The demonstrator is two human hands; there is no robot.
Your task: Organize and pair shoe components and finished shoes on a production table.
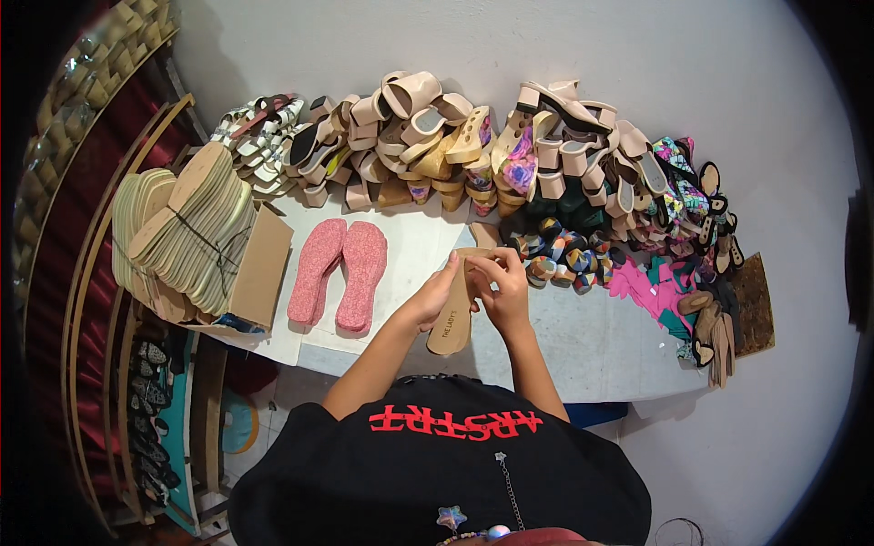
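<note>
A tan shoe insole (449,333) with dark lettering near its heel is held in front of me over the table, its heel end pointing toward my body. My left hand (433,300) grips its left edge, the thumb lying along the upper part. Bent fingers of my right hand (503,284) pinch at its far, toe end. Just beyond the hands lies another tan piece (485,235), partly covered. To the left, two pink patterned soles (365,273) rest side by side on the table, seemingly stacked.
A cardboard box (260,268) packed with insoles (196,241) stands at the left. Heaped sandals and heels (414,136) line the wall. Multicoloured heels (564,255) and pink gloves (651,291) lie on the right of the table (583,350). Shelves of footwear (150,400) stand lower left.
</note>
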